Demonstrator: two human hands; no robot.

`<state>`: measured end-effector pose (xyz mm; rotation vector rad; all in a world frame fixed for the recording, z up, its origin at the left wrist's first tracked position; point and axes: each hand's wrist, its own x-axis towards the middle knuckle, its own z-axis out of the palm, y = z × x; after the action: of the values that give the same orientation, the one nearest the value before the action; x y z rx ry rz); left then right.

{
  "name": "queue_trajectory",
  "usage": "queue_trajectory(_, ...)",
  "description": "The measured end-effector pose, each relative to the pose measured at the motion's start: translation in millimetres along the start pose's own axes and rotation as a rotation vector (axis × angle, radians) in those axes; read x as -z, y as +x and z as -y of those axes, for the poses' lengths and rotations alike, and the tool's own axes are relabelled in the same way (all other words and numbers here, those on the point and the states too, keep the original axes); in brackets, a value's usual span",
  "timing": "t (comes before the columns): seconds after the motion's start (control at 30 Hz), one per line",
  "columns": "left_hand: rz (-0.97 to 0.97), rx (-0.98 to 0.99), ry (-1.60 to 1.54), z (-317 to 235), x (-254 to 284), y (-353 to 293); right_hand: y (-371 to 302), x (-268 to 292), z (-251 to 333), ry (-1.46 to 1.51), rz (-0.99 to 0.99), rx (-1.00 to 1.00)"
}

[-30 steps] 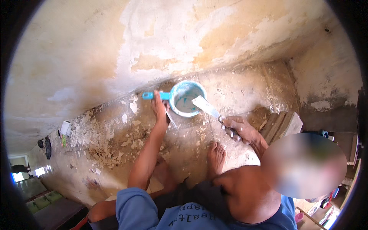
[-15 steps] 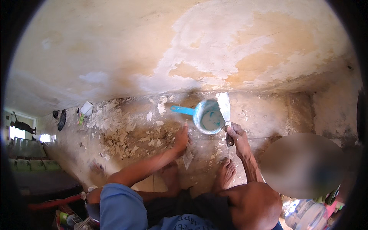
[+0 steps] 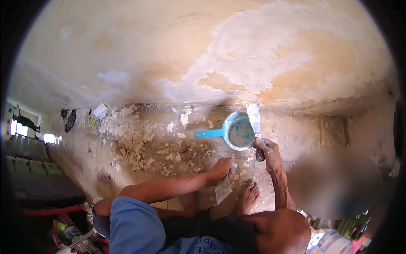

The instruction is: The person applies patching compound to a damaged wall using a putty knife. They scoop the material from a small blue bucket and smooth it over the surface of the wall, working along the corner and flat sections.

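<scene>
A light-blue dipper [image 3: 226, 134] with a long handle has whitish paste smeared inside. It is in front of the wall; whether it rests on the floor or hangs from my fingers I cannot tell. My right hand [image 3: 271, 153] is closed on a putty knife [image 3: 254, 120], its wide pale blade pointing up beside the dipper's right rim and its dark handle below. My left hand [image 3: 222, 167] is closed around a scraper [image 3: 223, 190], whose flat, smeared blade points down toward me. It is below the dipper, apart from it.
Ahead rises a yellowish wall [image 3: 169, 46] with white patches. Flaked paint chips [image 3: 148, 144] litter the worn floor. A white box-like item [image 3: 100, 111] and a dark rag-like thing [image 3: 70, 120] lie at the far left. My bare foot [image 3: 246, 197] is near my right hand.
My left hand has moved right and toward me with the scraper, whose blade now shows more fully. The view has shifted slightly; the putty knife remains beside the dipper.
</scene>
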<state>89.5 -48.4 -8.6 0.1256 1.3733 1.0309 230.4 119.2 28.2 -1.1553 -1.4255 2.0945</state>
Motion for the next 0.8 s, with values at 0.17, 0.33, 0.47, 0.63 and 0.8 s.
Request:
queue_trajectory(0.17,0.007,0.053,-0.023,11.5,3.7,0.8,1.0,-0.7,0.8,-0.003,0.029,-0.038)
queue_trajectory(0.33,0.022,0.257,-0.162,7.0,-0.5,2.7,-11.8,21.7,3.5,-0.005,-0.180,0.035)
queue_trajectory(0.47,-0.003,0.320,-0.371,-16.3,-7.7,-0.9,-44.7,66.2,4.7,-0.028,-0.409,0.079)
queue_trajectory(0.63,-0.051,0.275,-0.622,-51.6,-10.2,23.7,-73.3,118.7,-10.1,-0.078,-0.523,0.125)
queue_trajectory(0.8,-0.203,0.151,-0.740,-64.7,-10.3,45.7,-87.2,104.2,-8.3,-0.563,-0.803,0.442)
